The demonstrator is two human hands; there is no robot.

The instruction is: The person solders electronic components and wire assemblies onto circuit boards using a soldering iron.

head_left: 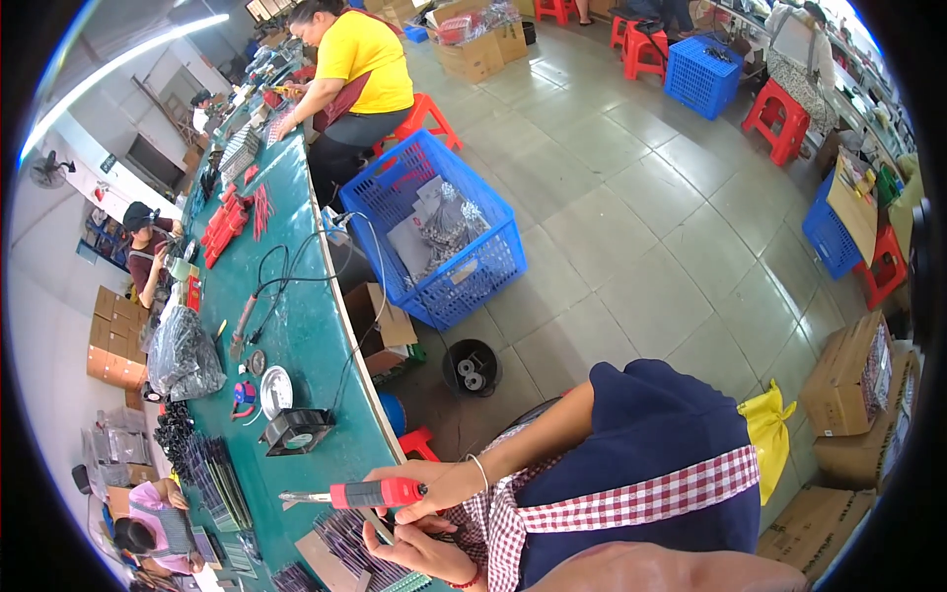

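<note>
My right hand (pixel 441 490), with a pale bangle at its wrist, grips a red-and-black soldering gun (pixel 365 493). Its metal tip points left over the green table (pixel 326 395). Just below, my left hand (pixel 429 555), a red bracelet at the wrist, has its fingers bent round a thin greyish strip (pixel 379 526). The hands nearly touch, and part of the strip is hidden by fingers. Under them, several narrow dark strips (pixel 345 548) lie bunched on a brown board (pixel 318 557) at the table's near edge.
A small black fan (pixel 297 431), a metal dish (pixel 276 391) and a corded iron (pixel 237 340) lie on the table. Stacked dark strips (pixel 219 483) are farther left. A blue crate (pixel 444 237) and black bucket (pixel 472 368) stand beside the table. A person in yellow (pixel 365 64) works farther along.
</note>
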